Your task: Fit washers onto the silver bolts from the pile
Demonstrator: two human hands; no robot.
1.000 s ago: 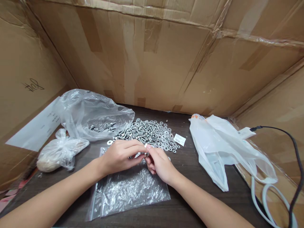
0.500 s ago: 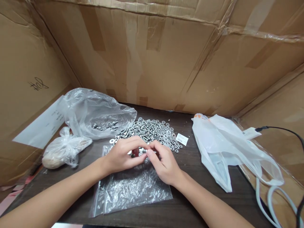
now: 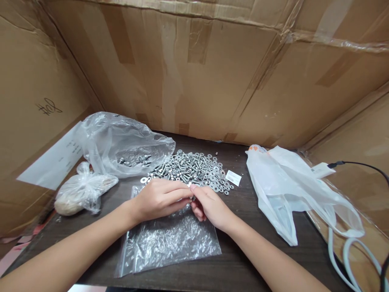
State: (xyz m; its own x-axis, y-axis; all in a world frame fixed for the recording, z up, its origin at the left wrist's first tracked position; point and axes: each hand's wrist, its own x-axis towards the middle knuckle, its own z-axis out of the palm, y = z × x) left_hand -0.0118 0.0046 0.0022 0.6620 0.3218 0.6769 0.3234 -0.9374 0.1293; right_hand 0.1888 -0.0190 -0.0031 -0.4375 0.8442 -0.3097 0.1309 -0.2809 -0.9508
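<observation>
My left hand [image 3: 162, 198] and my right hand [image 3: 209, 205] meet at the fingertips, just in front of a heap of metal bolts [image 3: 185, 166] and flat washers [image 3: 215, 174]. Both are closed around a small metal piece [image 3: 192, 197], of which only a bit shows between the fingers; its exact shape is hidden. Beneath the hands lies a clear zip bag [image 3: 176, 247], flat on the dark table [image 3: 246, 251]. Left of the heap, an open plastic bag [image 3: 103, 142] has some bolts in it.
A knotted plastic bag [image 3: 79, 190] sits at the left. A small white label [image 3: 233, 178] lies beside the washers. White plastic bags [image 3: 273, 182] and looped cables [image 3: 348, 251] are at the right. Cardboard walls [image 3: 212, 81] stand around the back and sides.
The gap between my left thumb and fingers has closed. My right fingers have curled under, and the hands now pinch together with a bit of metal showing between them.
</observation>
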